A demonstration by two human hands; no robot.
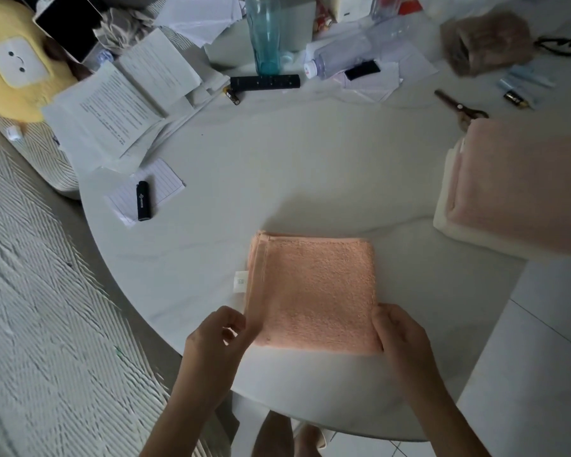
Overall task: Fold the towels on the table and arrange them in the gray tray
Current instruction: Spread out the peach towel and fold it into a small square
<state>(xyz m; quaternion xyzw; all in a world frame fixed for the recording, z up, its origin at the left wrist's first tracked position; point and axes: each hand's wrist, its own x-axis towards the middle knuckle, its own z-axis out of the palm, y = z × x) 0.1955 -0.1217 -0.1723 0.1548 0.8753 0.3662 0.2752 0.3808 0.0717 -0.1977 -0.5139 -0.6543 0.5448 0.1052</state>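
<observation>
A peach towel (314, 291) lies folded into a square near the front of the round white table (277, 179); a small white tag sticks out of its left edge. My left hand (216, 338) pinches the towel's near left corner. My right hand (398, 338) grips the near right corner. At the table's right edge sits a folded pale pink towel (524, 189) on top of a cream one (449, 222). No gray tray shows in this view.
Papers (112, 103), a lined notepad with a black lighter (143, 201), a black remote (265, 82), a tall teal glass (265, 31), a lying plastic bottle (350, 54), scissors (459, 105) and a brown pouch (485, 41) crowd the table's far half. A yellow plush (10, 57) sits far left.
</observation>
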